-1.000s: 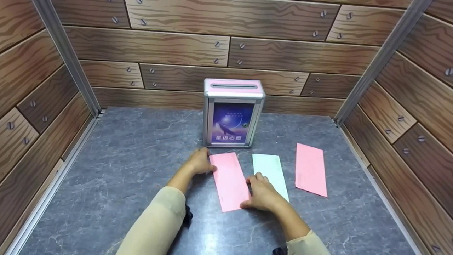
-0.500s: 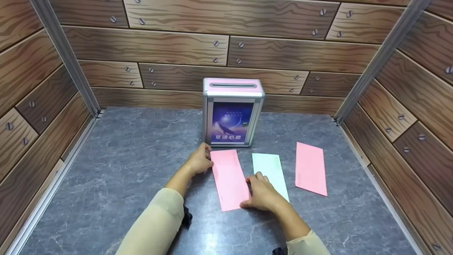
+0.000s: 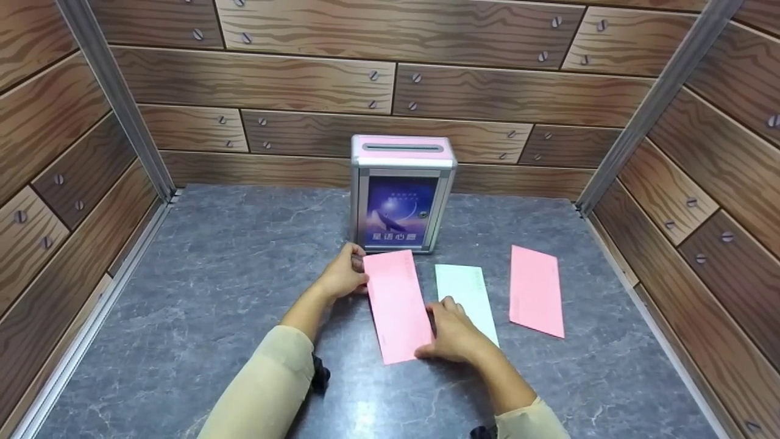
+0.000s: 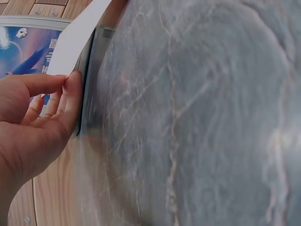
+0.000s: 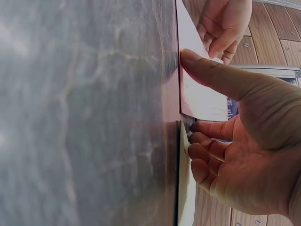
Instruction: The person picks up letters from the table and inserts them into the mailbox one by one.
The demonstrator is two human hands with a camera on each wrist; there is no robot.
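In the head view, my left hand (image 3: 342, 274) pinches the upper left edge of a pink envelope (image 3: 399, 311) between thumb and fingers. That end is lifted off the table, as the left wrist view shows with the pinched envelope (image 4: 77, 40). My right hand (image 3: 454, 332) is at the envelope's near right corner, with its thumb resting on the pink surface. Its other fingers are loosely bent over a mint green envelope (image 3: 466, 286), partly hidden beneath the hand. A second pink envelope (image 3: 535, 292) lies farther right, untouched.
A silver-framed box (image 3: 399, 210) with a slotted pink top and a purple whale picture stands upright behind the envelopes. The grey marble-patterned table (image 3: 244, 244) is bounded by wood-patterned walls (image 3: 304, 85) at the back and sides.
My left hand has moved slightly away from me and raised the far end of the pink envelope toward the box. My right hand has stayed nearly still.
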